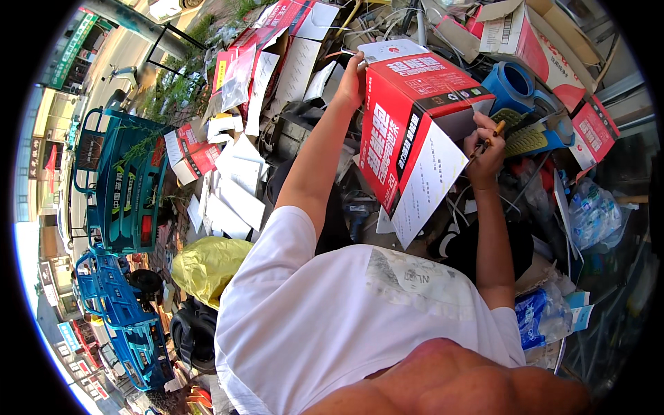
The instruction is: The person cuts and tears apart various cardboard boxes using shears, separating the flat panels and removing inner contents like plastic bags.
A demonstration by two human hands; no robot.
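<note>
A red cardboard box (404, 111) with white and black print is in front of my chest, one white flap (430, 173) hanging down toward me. At its far left corner my left hand (354, 81) is closed on the box's edge. My right hand (485, 149) is closed round a slim tool with an orange-brown handle (499, 128), close beside the box's right edge. The tool's working end is too small to make out, so I cannot tell whether it touches the cardboard.
Flattened red and white cartons (277, 48) lie at the far left, white paper sheets (238, 187) nearer. A blue and yellow plastic object (519, 104) and an opened carton (546, 48) are at the right. A yellow bag (207, 266) and blue three-wheeled carts (121, 290) stand left.
</note>
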